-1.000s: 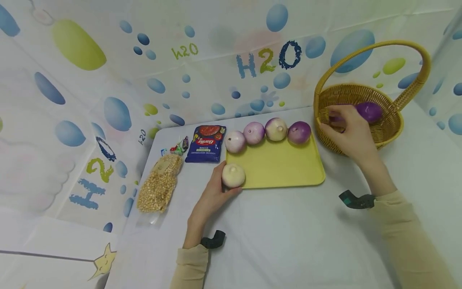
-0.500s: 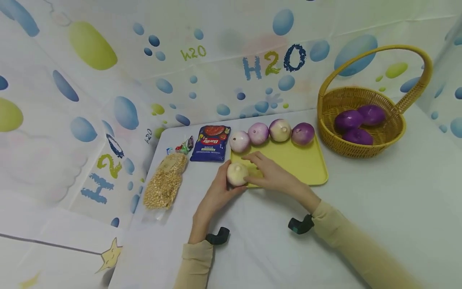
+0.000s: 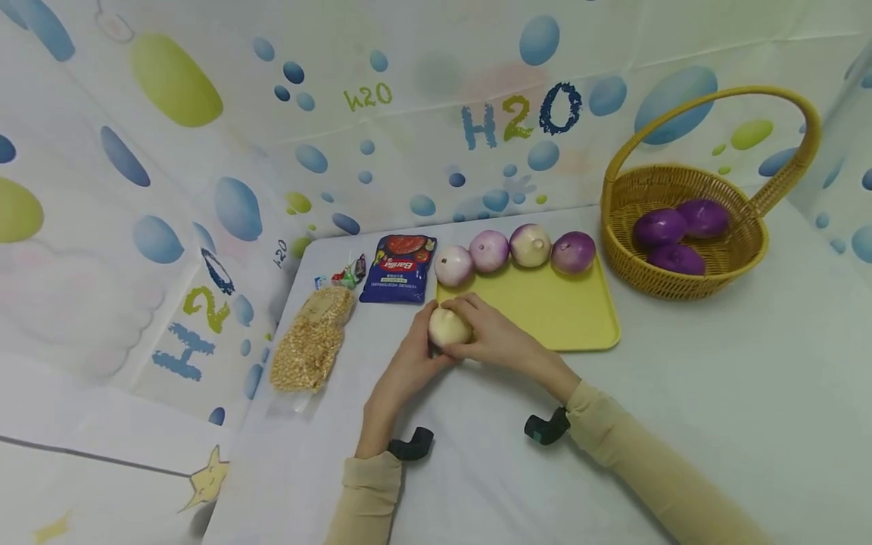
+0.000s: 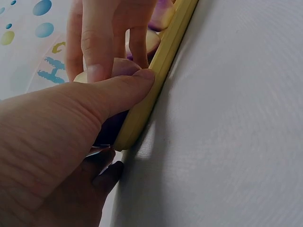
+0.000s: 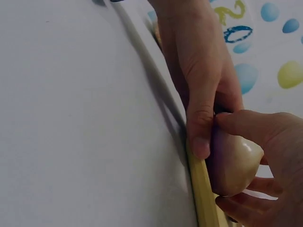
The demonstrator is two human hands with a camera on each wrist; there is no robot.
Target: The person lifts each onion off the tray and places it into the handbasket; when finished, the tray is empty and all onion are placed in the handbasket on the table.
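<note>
White cloth (image 3: 470, 469) spreads across the lower frame beneath your work, with a wicker basket (image 3: 688, 288) at upper right and a yellow tray (image 3: 559, 314) just right of centre. Along the tray's upper edge you have four round bulbs (image 3: 489, 250) in a row. Your left hand (image 3: 412, 356) reaches in from the lower middle, fingers curled round the left side of the onion (image 3: 448, 327), thumb along its near side; your right hand (image 3: 500, 341) holds it from the right, thumb and fingers bent around that side. You have the onion at the tray's lower-left corner, pale tip upward; your hands cover its base in the head view, so you cannot tell how it rests there. At lower right of the right wrist view its skin shines, so expect it smooth and a little slippery. It should prove firm and stiff, fairly weighty for its size, and safe under a steady hold, though a drop could bruise it. Take it round the widest part, fingers opposite thumb, rather than by the small tip, which tapers and offers you little to grip.
</note>
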